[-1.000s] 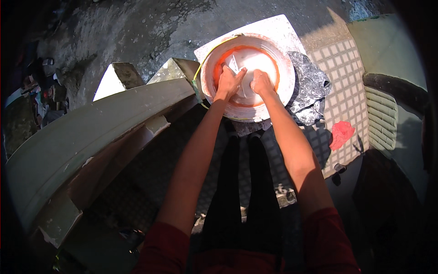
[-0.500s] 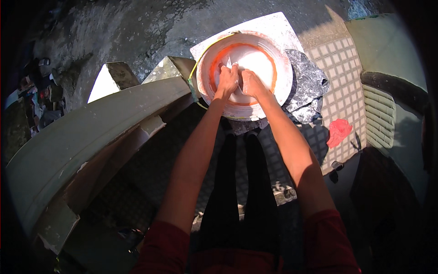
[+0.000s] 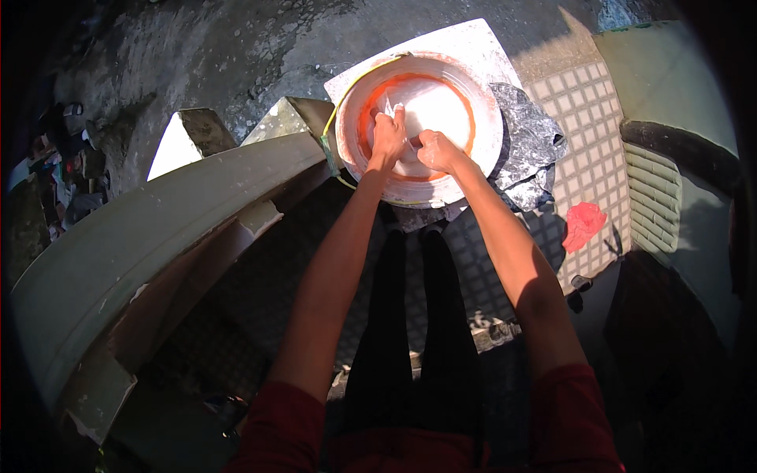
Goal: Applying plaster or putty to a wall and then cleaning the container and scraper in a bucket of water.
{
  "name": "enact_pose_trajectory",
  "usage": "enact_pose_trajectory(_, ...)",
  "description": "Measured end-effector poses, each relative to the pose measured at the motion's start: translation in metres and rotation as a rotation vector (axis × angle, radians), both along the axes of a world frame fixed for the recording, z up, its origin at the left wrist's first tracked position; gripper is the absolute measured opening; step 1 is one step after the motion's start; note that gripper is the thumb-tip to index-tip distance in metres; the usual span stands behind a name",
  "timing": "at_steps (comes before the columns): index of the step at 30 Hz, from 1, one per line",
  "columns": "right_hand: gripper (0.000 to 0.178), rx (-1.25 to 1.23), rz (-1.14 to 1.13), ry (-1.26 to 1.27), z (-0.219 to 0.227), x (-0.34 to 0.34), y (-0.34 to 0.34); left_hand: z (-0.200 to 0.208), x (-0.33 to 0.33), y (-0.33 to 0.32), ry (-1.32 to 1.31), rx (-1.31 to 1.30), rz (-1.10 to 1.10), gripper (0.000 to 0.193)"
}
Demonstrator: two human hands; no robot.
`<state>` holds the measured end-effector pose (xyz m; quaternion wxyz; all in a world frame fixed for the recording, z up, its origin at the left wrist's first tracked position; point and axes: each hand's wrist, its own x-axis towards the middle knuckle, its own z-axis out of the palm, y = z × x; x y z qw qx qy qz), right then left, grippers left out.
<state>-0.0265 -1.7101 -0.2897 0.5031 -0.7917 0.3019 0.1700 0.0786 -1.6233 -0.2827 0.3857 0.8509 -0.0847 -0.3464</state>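
A round bucket [image 3: 490,126] with a white-smeared rim and an orange inner band holds white, powdery or pasty material [image 3: 435,102]. Both of my hands are inside its mouth. My left hand [image 3: 388,140] is closed around a thin, whitish, pointed piece [image 3: 387,104], whose tip shows above the fingers; its kind is unclear. Just to the right, my right hand [image 3: 438,151] is closed, with its fingertips turned toward the left hand. Whatever lies in those fingers is too small to make out. A yellow-green handle [image 3: 347,91] curves along the bucket's left side.
Under the bucket lies a white-coated board [image 3: 473,41]. A crumpled, white-dusted dark sheet [image 3: 528,146] sits at its right, and a pink-red crumpled piece [image 3: 583,226] lies on the patterned tiles [image 3: 579,106]. A curved pale wall [image 3: 158,201] runs along the left.
My right hand has drawn slightly away from the left hand, opening a small gap between them. The left hand stays nearly in place, and the whole view has shifted a little.
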Motion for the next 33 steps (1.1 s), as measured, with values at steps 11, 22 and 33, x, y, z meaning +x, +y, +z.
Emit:
enact_pose_trajectory(11, 0.020, -0.004, -0.096, 0.001, 0.066, -0.005, -0.012, 0.032, -0.001, 0.003, -0.250, -0.077, -0.049, 0.056)
enact_pose_trajectory(22, 0.017, -0.428, -0.301, 0.014, 0.059, 0.003, -0.007, 0.049, -0.020, 0.003, -0.266, -0.244, 0.050, 0.049)
enact_pose_trajectory(33, 0.033, -0.245, -0.339, -0.095, -0.033, 0.001, -0.032, 0.020, 0.006, 0.001, 0.007, 0.135, 0.072, 0.045)
